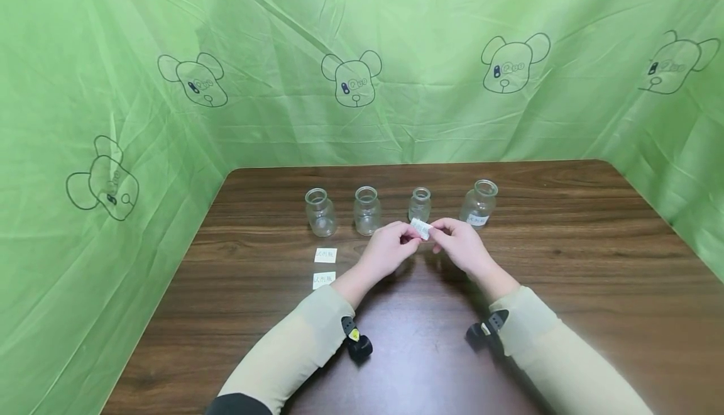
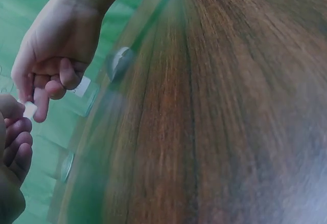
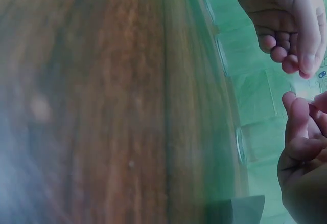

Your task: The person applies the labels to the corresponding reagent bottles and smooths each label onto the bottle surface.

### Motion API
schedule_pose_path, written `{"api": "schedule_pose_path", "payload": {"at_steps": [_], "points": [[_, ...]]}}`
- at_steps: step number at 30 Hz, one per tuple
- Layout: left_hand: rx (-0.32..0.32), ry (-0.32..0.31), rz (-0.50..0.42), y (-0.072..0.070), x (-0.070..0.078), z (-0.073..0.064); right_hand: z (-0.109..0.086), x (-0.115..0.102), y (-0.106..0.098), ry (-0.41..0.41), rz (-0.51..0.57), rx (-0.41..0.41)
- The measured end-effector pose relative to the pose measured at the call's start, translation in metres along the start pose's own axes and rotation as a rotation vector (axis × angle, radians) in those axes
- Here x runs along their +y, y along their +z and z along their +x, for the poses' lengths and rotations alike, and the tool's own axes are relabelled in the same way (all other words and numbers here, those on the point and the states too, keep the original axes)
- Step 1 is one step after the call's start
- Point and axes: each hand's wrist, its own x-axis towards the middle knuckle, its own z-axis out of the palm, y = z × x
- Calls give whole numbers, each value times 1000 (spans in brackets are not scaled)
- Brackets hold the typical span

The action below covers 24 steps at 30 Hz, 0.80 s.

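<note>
Your white rectangular label [image 1: 420,229]: matt paper. At its twelve o'clock, the clear round-necked jar [image 1: 420,204]: glossy glass. At six o'clock, your brown wood-grained tabletop [image 1: 418,339]: smooth, shiny.

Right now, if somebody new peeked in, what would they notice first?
Probably the bright green cloth behind the table, with big-eared animal faces on it. Next, a small white label above the table, pinched by the left grip and right grip in front of the smallest jar.
</note>
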Motion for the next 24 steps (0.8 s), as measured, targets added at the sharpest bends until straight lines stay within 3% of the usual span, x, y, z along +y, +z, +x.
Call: {"api": "schedule_pose_path", "payload": {"at_steps": [7,10,16,24], "points": [[104,-40,-14,2,-6,3,3,5,-5,22,-14,-12],[127,-67,-28,3,-8,6,5,7,-9,-7,-57,-29],[88,-120,-64,5,-9,15,11,8,-13,-114,-186,-77],[98,-155,9,11,-12,25,21,10,-13,-120,-260,-46]]}}
